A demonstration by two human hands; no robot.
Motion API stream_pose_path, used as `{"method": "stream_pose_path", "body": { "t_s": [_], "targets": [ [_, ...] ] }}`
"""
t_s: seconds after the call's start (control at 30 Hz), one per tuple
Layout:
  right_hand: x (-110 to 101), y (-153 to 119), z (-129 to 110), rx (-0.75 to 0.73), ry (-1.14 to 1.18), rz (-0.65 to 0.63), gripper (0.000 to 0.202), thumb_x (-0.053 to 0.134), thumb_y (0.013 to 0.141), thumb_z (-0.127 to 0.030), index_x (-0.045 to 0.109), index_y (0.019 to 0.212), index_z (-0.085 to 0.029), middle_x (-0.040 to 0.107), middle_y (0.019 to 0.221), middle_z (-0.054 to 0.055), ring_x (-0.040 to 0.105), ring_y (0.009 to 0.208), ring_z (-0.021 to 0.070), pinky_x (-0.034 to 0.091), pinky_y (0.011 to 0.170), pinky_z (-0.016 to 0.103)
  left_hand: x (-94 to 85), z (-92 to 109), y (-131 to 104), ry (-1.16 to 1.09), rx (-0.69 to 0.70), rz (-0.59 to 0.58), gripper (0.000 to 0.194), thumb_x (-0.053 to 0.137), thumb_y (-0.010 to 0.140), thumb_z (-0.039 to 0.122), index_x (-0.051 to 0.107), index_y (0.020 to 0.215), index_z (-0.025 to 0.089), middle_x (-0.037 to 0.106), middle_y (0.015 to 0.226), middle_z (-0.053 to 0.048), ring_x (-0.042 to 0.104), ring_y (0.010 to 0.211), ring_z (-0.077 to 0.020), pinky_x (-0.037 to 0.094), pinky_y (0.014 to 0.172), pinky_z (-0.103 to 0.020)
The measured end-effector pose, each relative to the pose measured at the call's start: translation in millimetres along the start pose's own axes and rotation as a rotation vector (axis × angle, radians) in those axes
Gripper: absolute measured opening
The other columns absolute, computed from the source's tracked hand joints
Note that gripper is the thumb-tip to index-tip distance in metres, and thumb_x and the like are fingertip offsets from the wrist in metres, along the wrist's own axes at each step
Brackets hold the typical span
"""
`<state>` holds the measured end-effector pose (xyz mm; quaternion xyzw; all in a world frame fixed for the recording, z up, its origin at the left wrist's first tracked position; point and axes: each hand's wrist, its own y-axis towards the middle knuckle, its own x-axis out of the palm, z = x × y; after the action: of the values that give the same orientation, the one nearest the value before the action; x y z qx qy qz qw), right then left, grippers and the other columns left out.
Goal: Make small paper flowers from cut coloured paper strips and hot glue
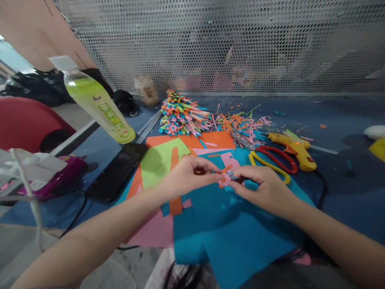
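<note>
On the blue counter point(355, 180), we see the blue paper sheet point(240, 228) lying spread out, and the cone-shaped paper tree point(179, 116) standing behind it. Above the sheet, the left hand point(194, 173) and the right hand point(266, 185) meet. Both are nearly closed: the left pinches the left edge of the small paper flower point(223, 180) with thumb and forefinger, and the right pinches its right edge in the same manner.

We judge that this flower is very light, rather stiff for paper, and dry enough not to slip. It is however fragile: a strong squeeze could crease it or bend its points. The best hold, we think, is a soft pinch at the outer edge, with one fingertip on each side.

As for its look, the pink part is the broadest that we can see; bits of blue and orange show around it, and a small orange spot sits in the middle. The finest folds are too blurred for us to tell.
</note>
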<state>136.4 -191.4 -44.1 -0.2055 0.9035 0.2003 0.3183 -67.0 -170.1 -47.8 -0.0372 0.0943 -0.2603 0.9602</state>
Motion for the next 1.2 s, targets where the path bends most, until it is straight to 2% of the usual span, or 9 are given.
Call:
{"method": "stream_pose_path", "body": {
  "t_s": [0.2, 0.3, 0.5, 0.67, 0.77, 0.9, 1.07, 1.2],
  "targets": [
    [0.7, -0.1, 0.4, 0.002, 0.008, 0.012, 0.017, 0.054, 0.082, -0.022, 0.063, 0.069, -0.018, 0.058, 0.059, -0.002, 0.052, 0.055, 0.0089, 0.040, 0.053, 0.020, 0.2, 0.3, -0.2, 0.035, 0.022, -0.002, 0.023, 0.069, 0.073, 0.035, 0.070, 0.075, 0.013, 0.071, 0.073, -0.007, 0.064, 0.067, -0.0147, 0.049, 0.062, -0.025],
    [-1.7, 0.1, -0.1, 0.038, 0.057, -0.004, 0.018, 0.052, 0.085, -0.024, 0.063, 0.073, -0.018, 0.059, 0.061, -0.002, 0.053, 0.055, 0.0091, 0.040, 0.052, 0.020, 1.1, 1.4, -0.4, 0.056, 0.027, 0.036, 0.022, 0.068, 0.074, 0.034, 0.070, 0.073, 0.013, 0.070, 0.071, -0.006, 0.062, 0.065, -0.0134, 0.047, 0.061, -0.024],
    [-8.6, 0.8, 0.5, 0.110, 0.145, -0.005, 0.031, 0.042, 0.091, -0.029, 0.056, 0.065, -0.018, 0.060, 0.062, 0.000, 0.056, 0.057, 0.0100, 0.043, 0.054, 0.021, 2.8, 0.6, 0.6, 0.039, 0.028, 0.108, 0.023, 0.067, 0.075, 0.036, 0.069, 0.074, 0.013, 0.067, 0.069, -0.004, 0.058, 0.062, -0.0113, 0.042, 0.055, -0.022],
    [-4.5, 1.2, 3.2, 0.110, 0.118, -0.012, 0.018, 0.051, 0.085, -0.026, 0.062, 0.074, -0.019, 0.059, 0.062, -0.001, 0.053, 0.056, 0.0100, 0.042, 0.053, 0.021, 6.0, -0.5, 2.0, 0.017, 0.046, 0.104, 0.024, 0.067, 0.074, 0.037, 0.069, 0.075, 0.013, 0.065, 0.067, -0.003, 0.054, 0.060, -0.0102, 0.038, 0.052, -0.021],
    [-2.6, 1.3, 3.8, 0.113, 0.092, 0.009, 0.013, 0.053, 0.081, -0.022, 0.063, 0.073, -0.019, 0.058, 0.061, -0.002, 0.052, 0.054, 0.0095, 0.041, 0.052, 0.021, 5.4, 0.0, 2.6, 0.026, 0.041, 0.081, 0.028, 0.064, 0.076, 0.040, 0.069, 0.076, 0.013, 0.060, 0.060, -0.001, 0.045, 0.050, -0.0071, 0.031, 0.046, -0.020],
    [-4.4, 1.1, 2.2, 0.155, 0.101, 0.027, 0.015, 0.053, 0.081, -0.024, 0.063, 0.071, -0.018, 0.058, 0.060, -0.001, 0.051, 0.053, 0.0097, 0.040, 0.051, 0.022, 1.8, -0.1, 2.4, 0.037, 0.031, 0.088, 0.044, 0.053, 0.082, 0.050, 0.062, 0.060, 0.013, 0.056, 0.057, 0.001, 0.030, 0.043, -0.0039, 0.025, 0.043, -0.021],
    [-6.3, 0.4, -1.2, 0.149, 0.114, 0.017, 0.016, 0.053, 0.081, -0.024, 0.063, 0.070, -0.017, 0.056, 0.058, -0.002, 0.048, 0.052, 0.0086, 0.039, 0.050, 0.021, 2.3, 1.3, 2.4, 0.044, 0.026, 0.054, 0.031, 0.062, 0.078, 0.042, 0.070, 0.078, 0.013, 0.052, 0.053, 0.003, 0.036, 0.047, -0.0052, 0.027, 0.044, -0.019],
    [-5.6, 0.0, -1.2, 0.126, 0.096, 0.008, 0.018, 0.053, 0.081, -0.025, 0.060, 0.066, -0.018, 0.053, 0.056, -0.003, 0.046, 0.051, 0.0079, 0.038, 0.050, 0.020, 5.0, 2.4, 2.3, 0.031, 0.032, 0.045, 0.027, 0.064, 0.076, 0.038, 0.070, 0.076, 0.012, 0.055, 0.056, 0.002, 0.040, 0.049, -0.0056, 0.028, 0.045, -0.019]
  ]
}}
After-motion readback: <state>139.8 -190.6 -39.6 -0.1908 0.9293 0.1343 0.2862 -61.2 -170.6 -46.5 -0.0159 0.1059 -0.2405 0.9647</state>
